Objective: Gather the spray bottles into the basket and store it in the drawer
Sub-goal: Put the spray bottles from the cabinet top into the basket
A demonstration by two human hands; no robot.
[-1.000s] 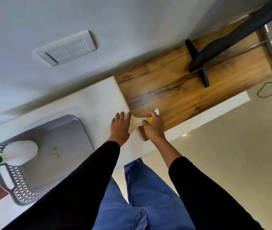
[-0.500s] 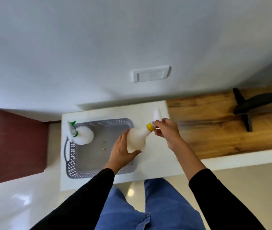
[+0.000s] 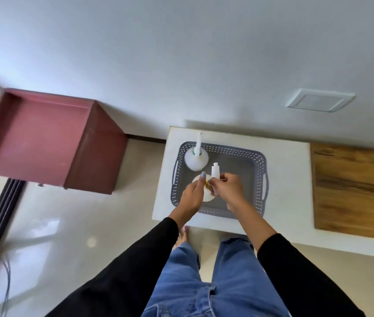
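Note:
A grey perforated basket (image 3: 260,170) sits on a white counter (image 3: 284,179). A white spray bottle with a green collar (image 3: 196,157) stands upright in the basket's far left corner. Both hands hold a second white spray bottle with a yellow collar (image 3: 207,195) upright over the basket's left half. My left hand (image 3: 192,194) wraps its round body. My right hand (image 3: 228,191) grips its neck and white spray head. Whether the bottle's base touches the basket floor is hidden by the hands.
A maroon cabinet (image 3: 51,140) stands to the left across a strip of glossy floor. A wooden surface (image 3: 355,191) adjoins the white counter on the right. A wall switch plate (image 3: 319,102) is on the wall behind. My jeans-clad legs stand close to the counter's front edge.
Both hands carried the yellow-collared bottle from the wooden surface leftwards, and it is now upright above the basket's left half. The view swung left, bringing the cabinet into sight.

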